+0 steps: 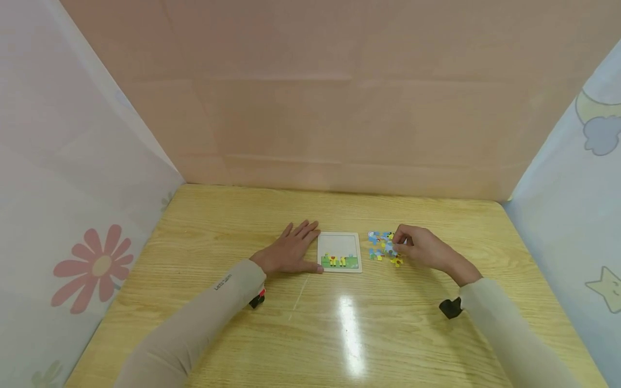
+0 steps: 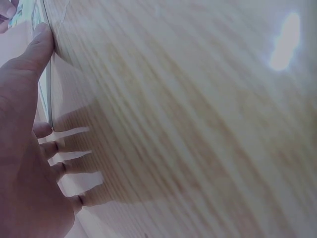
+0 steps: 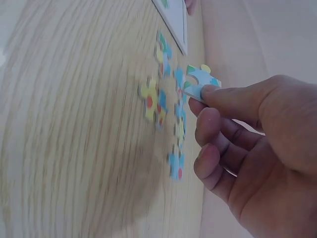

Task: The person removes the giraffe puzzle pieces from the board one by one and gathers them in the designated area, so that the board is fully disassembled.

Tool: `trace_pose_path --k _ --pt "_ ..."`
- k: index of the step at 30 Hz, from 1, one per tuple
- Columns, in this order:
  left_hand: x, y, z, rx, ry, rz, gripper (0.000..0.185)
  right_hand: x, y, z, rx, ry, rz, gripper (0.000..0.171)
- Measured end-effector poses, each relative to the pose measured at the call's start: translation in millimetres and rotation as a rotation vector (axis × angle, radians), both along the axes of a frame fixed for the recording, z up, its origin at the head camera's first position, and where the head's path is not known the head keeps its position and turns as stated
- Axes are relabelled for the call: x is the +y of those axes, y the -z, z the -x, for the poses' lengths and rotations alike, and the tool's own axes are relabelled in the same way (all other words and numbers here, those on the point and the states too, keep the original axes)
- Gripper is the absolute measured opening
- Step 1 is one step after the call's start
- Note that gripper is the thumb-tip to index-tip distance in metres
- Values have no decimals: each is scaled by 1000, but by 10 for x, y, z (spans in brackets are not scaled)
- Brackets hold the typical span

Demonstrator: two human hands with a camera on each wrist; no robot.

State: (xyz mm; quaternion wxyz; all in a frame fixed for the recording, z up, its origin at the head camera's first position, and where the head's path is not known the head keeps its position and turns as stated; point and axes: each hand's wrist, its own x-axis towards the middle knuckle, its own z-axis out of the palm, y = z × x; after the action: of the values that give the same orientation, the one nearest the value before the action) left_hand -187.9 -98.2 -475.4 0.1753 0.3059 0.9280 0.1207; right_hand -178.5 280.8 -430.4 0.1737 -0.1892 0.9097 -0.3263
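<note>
Bench [image 1: 339, 334] near; left hand [image 1: 291, 253] flat, fingers spread, steadying puzzle tray [image 1: 339, 243]. Right hand [image 1: 424, 249] pinches a jigsaw piece [image 3: 200, 83] over loose pieces [image 1: 380, 247]. Only bottom row done; most remains.

- A wooden table [image 1: 218, 215] with light grain is seen, ringed by cloth screens.
- A plain pink backdrop [image 1: 330, 91] is hung at 12 o'clock.
- A flower-printed sheet [image 1: 63, 215] is placed at 9 o'clock, a star-and-cloud curtain [image 1: 582, 205] at 3 o'clock.
- Overhead light is reflected as a glare patch [image 1: 350, 334] at 6 o'clock.
</note>
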Motion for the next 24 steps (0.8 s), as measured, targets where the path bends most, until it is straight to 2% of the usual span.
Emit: trace_pose_path --k 11,24 --pt "-6 27 8 -2 -11 -5 106 375 49 -65 -22 26 47 6" --pt "-8 54 11 3 -13 -2 109 574 218 -58 -41 57 -23 5"
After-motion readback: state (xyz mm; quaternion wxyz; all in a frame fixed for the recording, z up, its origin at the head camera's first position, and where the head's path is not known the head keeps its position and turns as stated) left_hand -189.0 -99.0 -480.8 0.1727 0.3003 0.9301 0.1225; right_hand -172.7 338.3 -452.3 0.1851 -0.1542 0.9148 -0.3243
